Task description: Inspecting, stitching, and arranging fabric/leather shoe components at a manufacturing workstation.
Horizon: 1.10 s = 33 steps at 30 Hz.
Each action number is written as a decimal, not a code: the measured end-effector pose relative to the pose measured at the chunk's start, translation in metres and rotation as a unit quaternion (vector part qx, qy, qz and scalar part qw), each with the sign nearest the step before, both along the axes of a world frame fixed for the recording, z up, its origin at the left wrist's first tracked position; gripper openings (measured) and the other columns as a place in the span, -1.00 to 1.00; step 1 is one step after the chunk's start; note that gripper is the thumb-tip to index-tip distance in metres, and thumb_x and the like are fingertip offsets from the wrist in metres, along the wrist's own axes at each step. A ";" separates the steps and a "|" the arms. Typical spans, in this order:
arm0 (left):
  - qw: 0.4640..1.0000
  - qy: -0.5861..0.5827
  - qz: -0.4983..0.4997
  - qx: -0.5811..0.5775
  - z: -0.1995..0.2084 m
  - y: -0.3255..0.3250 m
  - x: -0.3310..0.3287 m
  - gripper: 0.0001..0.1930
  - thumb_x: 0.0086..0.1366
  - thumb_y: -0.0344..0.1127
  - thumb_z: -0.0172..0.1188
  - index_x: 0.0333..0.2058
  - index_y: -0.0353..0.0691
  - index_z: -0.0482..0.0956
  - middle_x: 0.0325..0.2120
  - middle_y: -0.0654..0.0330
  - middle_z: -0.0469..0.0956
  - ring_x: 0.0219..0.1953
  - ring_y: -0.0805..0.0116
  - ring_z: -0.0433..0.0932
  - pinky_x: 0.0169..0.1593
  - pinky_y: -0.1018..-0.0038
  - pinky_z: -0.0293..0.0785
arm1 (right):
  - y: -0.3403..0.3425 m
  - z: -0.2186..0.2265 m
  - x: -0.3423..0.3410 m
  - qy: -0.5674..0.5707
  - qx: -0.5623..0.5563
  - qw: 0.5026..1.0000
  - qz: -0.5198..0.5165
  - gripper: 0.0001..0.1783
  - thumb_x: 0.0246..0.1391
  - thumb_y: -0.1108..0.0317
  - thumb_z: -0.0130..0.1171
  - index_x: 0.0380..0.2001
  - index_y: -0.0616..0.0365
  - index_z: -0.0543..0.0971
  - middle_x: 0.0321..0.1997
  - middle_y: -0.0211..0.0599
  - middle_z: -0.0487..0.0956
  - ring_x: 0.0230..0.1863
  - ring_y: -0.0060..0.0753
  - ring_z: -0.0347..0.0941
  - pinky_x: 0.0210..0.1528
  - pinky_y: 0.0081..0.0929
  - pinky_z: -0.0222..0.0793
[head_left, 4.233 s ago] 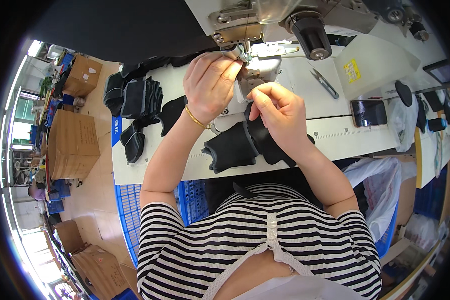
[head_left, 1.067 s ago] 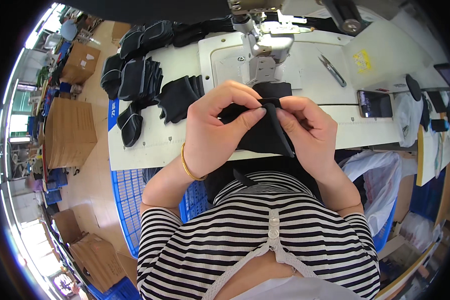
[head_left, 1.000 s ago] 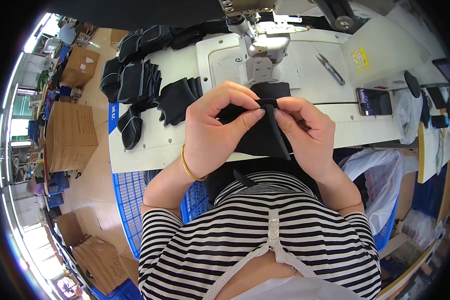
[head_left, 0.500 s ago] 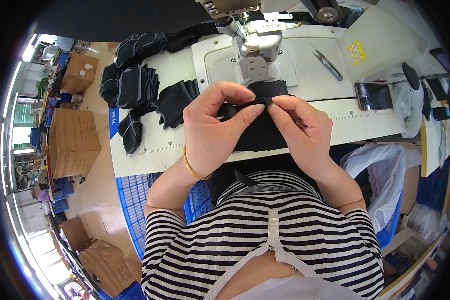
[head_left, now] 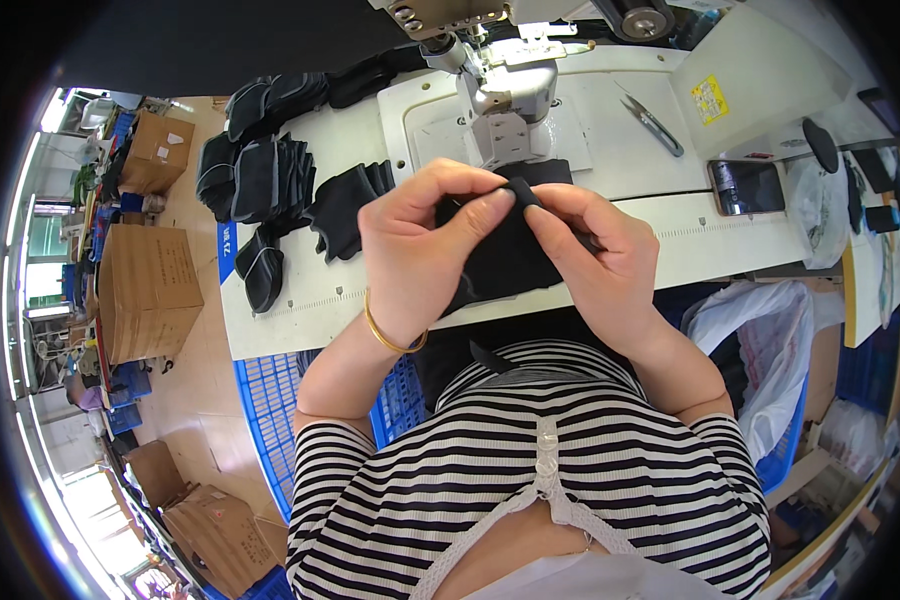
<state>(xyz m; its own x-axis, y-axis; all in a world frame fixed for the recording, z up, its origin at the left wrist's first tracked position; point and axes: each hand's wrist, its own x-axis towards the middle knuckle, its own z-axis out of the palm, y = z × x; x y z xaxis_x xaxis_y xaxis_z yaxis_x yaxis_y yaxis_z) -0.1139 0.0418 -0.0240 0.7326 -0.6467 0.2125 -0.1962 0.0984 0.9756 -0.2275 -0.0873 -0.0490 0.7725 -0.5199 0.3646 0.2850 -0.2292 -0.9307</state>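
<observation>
My left hand (head_left: 420, 245) and my right hand (head_left: 600, 250) are close together over the front of the sewing table (head_left: 660, 235). Between them they pinch the upper edge of a black fabric piece (head_left: 505, 250), thumbs and forefingers almost meeting at a small fold. Below my fingers the rest of the cloth hangs down over the table's front edge. Just beyond my hands stands the sewing machine (head_left: 510, 95), its head over the white bed. Another bit of black fabric (head_left: 550, 172) lies in front of the machine, partly hidden by my fingers.
Stacks of black and grey fabric pieces (head_left: 270, 178) lie on the table's left, with a bundle (head_left: 260, 270) nearer me. To the right are thread snips (head_left: 652, 127) and a phone (head_left: 747, 188). Blue baskets (head_left: 265, 400) stand below; cardboard boxes (head_left: 150, 290) line the left floor.
My fingers have turned the pinched cloth edge, so the fold now stands up more between them. Both hands have shifted slightly left, and the hanging cloth is tilted.
</observation>
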 end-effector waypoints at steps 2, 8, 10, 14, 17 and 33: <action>0.999 0.010 0.026 -0.032 0.001 0.001 0.003 -0.89 0.18 -0.58 0.31 -0.29 -0.37 0.65 -0.39 0.30 0.61 -0.35 0.63 0.50 -0.21 0.71 0.42 | -0.003 0.003 -0.006 0.058 -0.020 0.998 0.008 -0.86 0.16 0.47 0.20 -0.22 0.29 0.61 -0.55 -0.34 0.58 -0.58 -0.63 0.46 -0.52 -0.68 0.31; 0.994 0.055 0.053 -0.082 -0.001 0.005 0.010 -0.87 0.19 -0.59 0.30 -0.26 -0.39 0.65 -0.39 0.30 0.61 -0.34 0.64 0.50 -0.20 0.72 0.42 | -0.005 0.000 -0.012 0.044 -0.088 0.995 -0.001 -0.87 0.18 0.47 0.19 -0.23 0.28 0.61 -0.61 -0.32 0.53 -0.64 -0.62 0.39 -0.56 -0.65 0.27; 0.994 0.056 0.058 -0.079 -0.002 0.004 0.010 -0.87 0.19 -0.59 0.31 -0.26 -0.38 0.65 -0.39 0.31 0.61 -0.34 0.64 0.50 -0.19 0.72 0.42 | -0.004 -0.002 -0.011 0.032 -0.090 0.995 -0.005 -0.87 0.17 0.47 0.19 -0.24 0.28 0.60 -0.61 -0.32 0.53 -0.64 -0.62 0.39 -0.57 -0.65 0.26; 0.993 0.055 0.060 -0.086 -0.002 0.002 0.011 -0.87 0.19 -0.59 0.30 -0.25 -0.39 0.65 -0.40 0.33 0.60 -0.34 0.65 0.49 -0.20 0.73 0.41 | -0.005 -0.002 -0.011 0.031 -0.088 0.996 0.003 -0.85 0.19 0.50 0.19 -0.19 0.34 0.61 -0.60 -0.50 0.48 -0.59 -0.80 0.29 -0.56 -0.77 0.13; 0.993 0.057 0.060 -0.080 -0.003 0.001 0.013 -0.88 0.20 -0.58 0.30 -0.26 -0.39 0.65 -0.40 0.33 0.60 -0.35 0.66 0.48 -0.21 0.74 0.39 | -0.005 -0.001 -0.010 0.036 -0.080 0.996 0.005 -0.86 0.19 0.50 0.19 -0.21 0.34 0.61 -0.60 -0.50 0.49 -0.58 -0.80 0.29 -0.55 -0.78 0.14; 0.980 0.190 -0.052 0.004 0.024 -0.026 0.079 -0.91 0.13 -0.53 0.33 -0.35 -0.38 0.65 -0.41 0.17 0.65 -0.41 0.50 0.59 -0.27 0.60 0.52 | -0.007 0.007 0.024 0.034 0.112 0.992 0.047 -0.79 0.24 0.38 0.14 -0.22 0.36 0.60 -0.49 -0.31 0.63 -0.48 -0.62 0.57 -0.46 -0.69 0.45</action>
<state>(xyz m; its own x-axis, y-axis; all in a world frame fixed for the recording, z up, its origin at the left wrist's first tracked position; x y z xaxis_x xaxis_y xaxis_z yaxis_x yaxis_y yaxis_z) -0.0345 0.0159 -0.0003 0.6873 -0.7231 -0.0688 0.1923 0.0898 0.9772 -0.2031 -0.0939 -0.0422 0.8405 -0.5062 0.1932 0.2301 0.0106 -0.9731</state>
